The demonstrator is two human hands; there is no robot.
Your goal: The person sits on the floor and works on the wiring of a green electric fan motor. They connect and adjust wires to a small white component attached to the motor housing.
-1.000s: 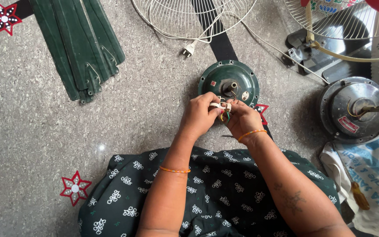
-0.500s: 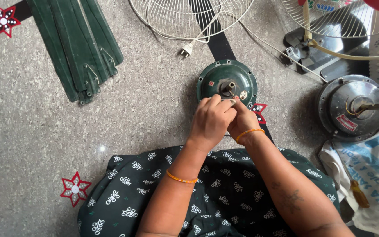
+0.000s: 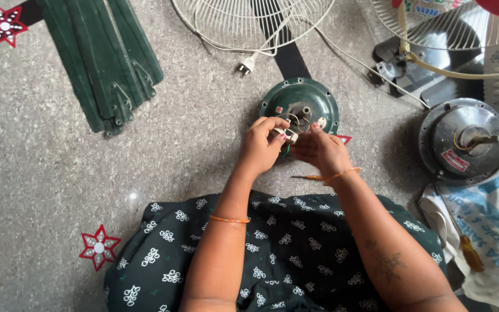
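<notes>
From the head camera, both hands meet just in front of the green fan motor (image 3: pixel 300 107), which lies flat on the speckled floor (image 3: pixel 41 173). The left hand (image 3: pixel 261 147) pinches a small white connector block (image 3: pixel 287 135) between thumb and fingertips, and the right hand (image 3: pixel 319 151) closes on the same block from the other side, fingers curled around it. Thin wires (image 3: pixel 297 119) run from the block back to the motor's hub, so the block is tethered and held just above the housing's near edge.

To handle this well, the block should stay close to the motor so the short wires keep their slack (a hard pull looks likely to strain them at the hub), with one hand steadying while the other works.

Around them: a thin screwdriver (image 3: pixel 307 177) lies on the floor under the right wrist, stacked green fan blades (image 3: pixel 108 63) sit well apart on the left, a white plug (image 3: pixel 246 65) and wire guard (image 3: pixel 249 20) lie beyond, and a grey motor (image 3: pixel 463 141) rests to the right. Nothing crowds the hands.
</notes>
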